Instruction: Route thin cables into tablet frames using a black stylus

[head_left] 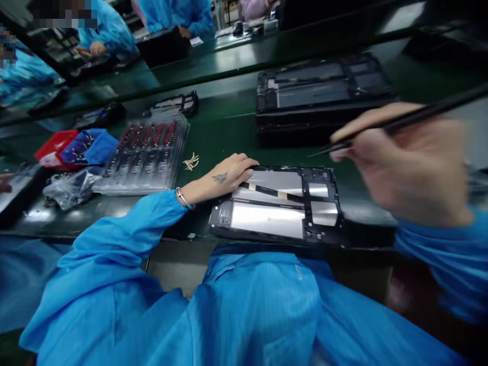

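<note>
My left hand (232, 175) grips the far left corner of a black tablet housing (267, 219), its fingers curled over the edge. The housing lies flat at the front of the bench, with silver panels and a dark ribbon cable with tan patches running across it. In my right hand (414, 165), blurred by motion, are black tweezers (400, 119), pinched between thumb and fingers. Their thin tip points left, above the bench just beyond the housing and apart from it. Behind it sits a stack of similar black housings (305, 122).
To the left are stacked clear plastic trays (141, 170) with red and black parts, a red bin (57, 147), a blue bin (101, 145) and a crumpled clear bag (70, 188). Thin tan strips (191, 162) lie near my left wrist. Co-workers in blue sleeves (110, 30) work across the bench.
</note>
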A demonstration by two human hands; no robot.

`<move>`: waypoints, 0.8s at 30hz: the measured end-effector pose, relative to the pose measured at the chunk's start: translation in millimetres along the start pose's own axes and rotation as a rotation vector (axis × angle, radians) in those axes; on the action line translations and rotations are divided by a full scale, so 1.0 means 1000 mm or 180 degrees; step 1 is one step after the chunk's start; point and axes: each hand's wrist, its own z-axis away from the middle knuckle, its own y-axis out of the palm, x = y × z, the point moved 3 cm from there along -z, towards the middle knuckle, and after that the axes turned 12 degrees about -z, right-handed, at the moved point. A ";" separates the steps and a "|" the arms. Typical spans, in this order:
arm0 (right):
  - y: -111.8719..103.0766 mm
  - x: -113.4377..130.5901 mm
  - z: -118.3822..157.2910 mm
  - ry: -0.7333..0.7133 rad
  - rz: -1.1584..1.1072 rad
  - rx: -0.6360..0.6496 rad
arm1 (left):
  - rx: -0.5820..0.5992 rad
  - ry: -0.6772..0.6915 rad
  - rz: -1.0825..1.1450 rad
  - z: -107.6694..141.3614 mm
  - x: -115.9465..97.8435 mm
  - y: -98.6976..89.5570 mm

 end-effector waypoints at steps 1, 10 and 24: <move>0.018 -0.007 -0.010 -0.0011 -0.0104 0.0295 | -0.0068 -0.0035 0.0064 0.004 -0.002 0.004; 0.050 -0.054 -0.018 0.0741 0.0471 0.1178 | -0.0112 -0.0269 0.0062 0.023 -0.013 0.008; 0.055 -0.041 -0.018 0.0771 0.0977 0.1475 | -0.0304 -0.0135 -0.0180 0.025 -0.013 0.012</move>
